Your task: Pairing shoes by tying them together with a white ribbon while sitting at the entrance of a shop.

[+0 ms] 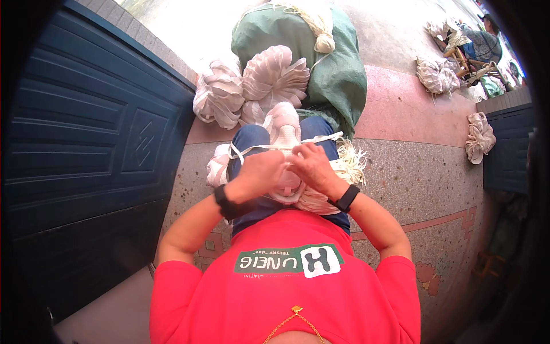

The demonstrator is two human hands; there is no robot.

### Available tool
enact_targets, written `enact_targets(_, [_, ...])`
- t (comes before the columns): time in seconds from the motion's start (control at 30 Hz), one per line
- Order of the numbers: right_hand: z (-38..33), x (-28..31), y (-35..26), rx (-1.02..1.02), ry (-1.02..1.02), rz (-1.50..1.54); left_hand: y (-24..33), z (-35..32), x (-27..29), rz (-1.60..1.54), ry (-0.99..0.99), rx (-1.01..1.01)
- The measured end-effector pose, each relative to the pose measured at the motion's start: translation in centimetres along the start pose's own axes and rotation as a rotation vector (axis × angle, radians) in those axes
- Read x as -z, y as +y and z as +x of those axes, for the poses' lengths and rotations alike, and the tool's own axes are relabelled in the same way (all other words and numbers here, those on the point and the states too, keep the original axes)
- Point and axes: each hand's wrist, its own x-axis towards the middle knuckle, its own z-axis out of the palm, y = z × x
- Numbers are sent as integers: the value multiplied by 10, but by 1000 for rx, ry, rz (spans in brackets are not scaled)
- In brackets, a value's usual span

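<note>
1. While my thighs stand in for a worktop, one pink-and-white shoe upper (pixel 283 119) lies lengthwise on them, pointing to twelve o'clock; I judge this keeps it steady and within easy reach.
2. My left hand (pixel 260 173) sits at its nine o'clock side, my right hand (pixel 316 167) at three, close together with curled fingers over its middle; I cannot tell what is pinched between the fingertips.
3. One white lace (pixel 247 150) loops out toward nine and another length (pixel 322 138) toward two, probably spread sideways to keep them from tangling.
4. A cream lace bunch (pixel 350 163) rests by my right thigh at three, seemingly so that strands are handy.
5. One green sack (pixel 339 86) stands from twelve to one, with one pale lace bundle (pixel 325 41) on top, perhaps to keep it off the floor.
6. Clusters of uppers, likely tied for carrying: at least two near the sack, one at eleven (pixel 219 96), one nearly at twelve (pixel 275 73); farther off, one at two (pixel 437 75), one at three (pixel 480 138).
</note>
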Motion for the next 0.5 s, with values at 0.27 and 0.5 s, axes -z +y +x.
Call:
enact_targets(0.27, [26,-20,-76,9,-414,493,-56,-29,30,-616,-37,422])
enact_targets(0.5, [51,-27,20,-331,-352,34,-60,-20,-13,-466,51,445])
